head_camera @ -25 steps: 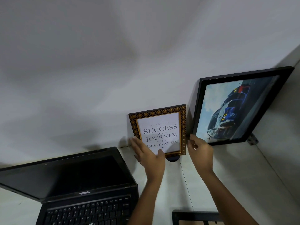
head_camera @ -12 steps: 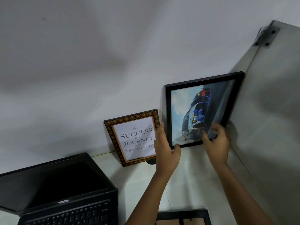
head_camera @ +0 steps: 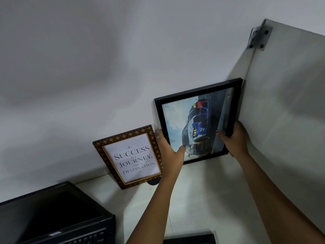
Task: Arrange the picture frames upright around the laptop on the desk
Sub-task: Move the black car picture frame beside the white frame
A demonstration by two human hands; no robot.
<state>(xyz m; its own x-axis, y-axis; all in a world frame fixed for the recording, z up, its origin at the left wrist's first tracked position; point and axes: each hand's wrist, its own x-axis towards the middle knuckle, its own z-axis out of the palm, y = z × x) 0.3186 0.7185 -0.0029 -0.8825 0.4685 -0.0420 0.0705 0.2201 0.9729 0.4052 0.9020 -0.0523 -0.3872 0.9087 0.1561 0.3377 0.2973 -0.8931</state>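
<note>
I grip the black car-picture frame (head_camera: 197,124), left hand (head_camera: 169,152) and right hand (head_camera: 234,138) clasping opposite edges; best seated squarely on the bench (head_camera: 202,191).

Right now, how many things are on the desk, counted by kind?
Picture frames: 3, the gold patterned quote frame, the black car picture frame held by the left hand and right hand, and a dark frame partly visible at the bottom edge.
Laptops: 1, black laptop.
Total: 4.

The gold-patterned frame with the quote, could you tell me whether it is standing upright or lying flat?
Upright: the gold-patterned frame stands on the desk against the wall, its print facing out, no hand touching it.
</note>
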